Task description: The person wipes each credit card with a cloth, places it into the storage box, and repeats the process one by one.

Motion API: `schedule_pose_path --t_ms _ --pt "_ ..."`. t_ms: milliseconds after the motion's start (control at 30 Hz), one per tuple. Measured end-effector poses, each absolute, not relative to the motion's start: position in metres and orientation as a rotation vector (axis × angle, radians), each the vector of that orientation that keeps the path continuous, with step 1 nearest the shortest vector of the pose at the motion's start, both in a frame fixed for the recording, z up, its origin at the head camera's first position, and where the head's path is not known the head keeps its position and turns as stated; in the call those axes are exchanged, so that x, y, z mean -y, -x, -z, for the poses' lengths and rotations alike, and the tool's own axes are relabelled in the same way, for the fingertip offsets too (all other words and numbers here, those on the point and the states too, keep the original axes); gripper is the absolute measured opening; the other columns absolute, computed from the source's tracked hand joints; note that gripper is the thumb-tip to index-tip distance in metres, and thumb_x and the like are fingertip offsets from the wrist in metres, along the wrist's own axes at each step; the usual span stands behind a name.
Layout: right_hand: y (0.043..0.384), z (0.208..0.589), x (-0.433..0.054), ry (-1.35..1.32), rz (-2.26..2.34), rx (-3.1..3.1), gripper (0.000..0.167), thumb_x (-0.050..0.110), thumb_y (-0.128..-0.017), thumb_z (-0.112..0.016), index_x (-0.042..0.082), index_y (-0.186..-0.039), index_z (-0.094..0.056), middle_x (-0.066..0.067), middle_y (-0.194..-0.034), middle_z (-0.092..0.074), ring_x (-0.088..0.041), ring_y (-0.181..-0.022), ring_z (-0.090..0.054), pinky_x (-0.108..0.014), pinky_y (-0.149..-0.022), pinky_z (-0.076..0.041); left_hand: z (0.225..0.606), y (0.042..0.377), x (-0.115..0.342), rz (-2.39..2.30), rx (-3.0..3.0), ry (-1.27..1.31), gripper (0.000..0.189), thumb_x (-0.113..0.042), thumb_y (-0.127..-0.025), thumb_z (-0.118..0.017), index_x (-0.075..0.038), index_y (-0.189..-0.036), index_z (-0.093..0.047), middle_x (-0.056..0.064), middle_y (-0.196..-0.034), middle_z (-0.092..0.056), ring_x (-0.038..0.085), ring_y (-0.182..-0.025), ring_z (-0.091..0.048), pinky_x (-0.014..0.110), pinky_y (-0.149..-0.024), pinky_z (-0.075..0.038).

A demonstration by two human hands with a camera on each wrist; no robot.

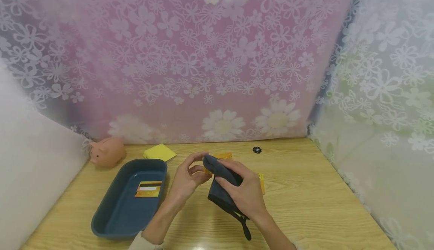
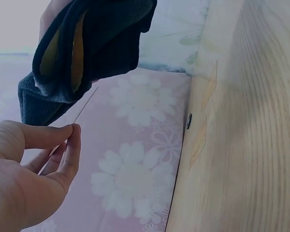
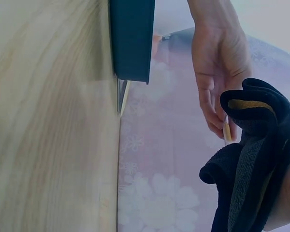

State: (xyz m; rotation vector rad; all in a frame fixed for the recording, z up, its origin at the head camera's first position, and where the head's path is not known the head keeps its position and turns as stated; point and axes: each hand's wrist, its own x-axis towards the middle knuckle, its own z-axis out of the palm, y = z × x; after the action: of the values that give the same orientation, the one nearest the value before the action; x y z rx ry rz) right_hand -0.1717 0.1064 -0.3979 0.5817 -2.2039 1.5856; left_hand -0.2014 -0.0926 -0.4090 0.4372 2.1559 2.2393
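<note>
In the head view my right hand grips a dark blue cloth pouch with black trim and a short strap dangling below. Its folded mouth tilts toward my left hand. Yellow-orange edges show inside the pouch in the left wrist view. There, thumb and fingertips of my left hand pinch a thin card, seen edge-on just outside the pouch mouth. The right wrist view also shows that card between the left fingers, close to the pouch.
Left of the hands stands a blue tray with an orange-yellow card inside. Behind it are a piggy bank and a yellow pad. Orange cards and a black chip lie on the wooden table.
</note>
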Motion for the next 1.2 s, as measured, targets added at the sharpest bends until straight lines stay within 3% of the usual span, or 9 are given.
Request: schedule_pose_path --t_ms 300,533,667,767,900,1200 --pt "0.175 0.412 -0.099 -0.597 -1.451 2.248 0.048 0.014 -0.087 -0.086 0.027 -0.131 -0.073 0.006 -0.132 -0.069 -0.023 -0.122 -0.066 -0.041 -0.094 -0.06 0.418 0.204 0.088 -2.214 -2.133 -0.499 0.057 0.008 -0.094 -0.068 -0.013 -0.146 -0.058 0.016 -0.14 -0.056 0.024 -0.104 -0.071 0.031 -0.088 -0.06" --pt "0.179 0.414 -0.101 -0.548 -1.486 2.235 0.047 0.014 -0.088 -0.086 0.028 -0.131 -0.074 0.004 -0.13 -0.07 -0.023 -0.114 -0.069 -0.036 -0.087 -0.061 0.417 0.205 0.089 -2.222 -2.146 -0.489 0.058 0.006 -0.093 -0.072 -0.014 -0.146 -0.059 0.01 -0.141 -0.053 0.026 -0.106 -0.07 0.033 -0.091 -0.061" --pt "0.182 0.411 -0.105 -0.506 -1.501 2.24 0.047 0.014 -0.088 -0.085 0.029 -0.131 -0.073 0.004 -0.132 -0.069 -0.023 -0.114 -0.069 -0.035 -0.085 -0.061 0.414 0.207 0.091 -2.236 -2.144 -0.495 0.06 0.008 -0.092 -0.073 -0.018 -0.144 -0.06 0.01 -0.139 -0.053 0.03 -0.108 -0.068 0.032 -0.088 -0.061" --pt "0.184 0.41 -0.108 -0.482 -1.484 2.246 0.047 0.014 -0.088 -0.086 0.03 -0.131 -0.074 0.004 -0.133 -0.069 -0.023 -0.117 -0.068 -0.035 -0.087 -0.061 0.413 0.208 0.094 -2.26 -2.143 -0.497 0.061 0.011 -0.091 -0.073 -0.015 -0.145 -0.06 0.013 -0.138 -0.05 0.031 -0.108 -0.068 0.032 -0.087 -0.062" --pt "0.189 0.408 -0.113 -0.473 -1.442 2.229 0.048 0.013 -0.087 -0.087 0.029 -0.13 -0.074 0.003 -0.132 -0.069 -0.023 -0.116 -0.069 -0.035 -0.086 -0.062 0.411 0.208 0.098 -2.298 -2.131 -0.505 0.06 0.012 -0.09 -0.073 -0.008 -0.145 -0.059 0.016 -0.136 -0.048 0.027 -0.104 -0.069 0.032 -0.087 -0.062" --pt "0.2 0.4 -0.134 -0.318 -1.393 2.239 0.048 0.016 -0.087 -0.087 0.03 -0.131 -0.074 0.004 -0.133 -0.069 -0.025 -0.118 -0.068 -0.037 -0.087 -0.062 0.406 0.211 0.106 -2.309 -2.179 -0.413 0.062 0.013 -0.088 -0.074 -0.012 -0.143 -0.062 0.009 -0.137 -0.051 0.023 -0.099 -0.061 0.031 -0.085 -0.062"
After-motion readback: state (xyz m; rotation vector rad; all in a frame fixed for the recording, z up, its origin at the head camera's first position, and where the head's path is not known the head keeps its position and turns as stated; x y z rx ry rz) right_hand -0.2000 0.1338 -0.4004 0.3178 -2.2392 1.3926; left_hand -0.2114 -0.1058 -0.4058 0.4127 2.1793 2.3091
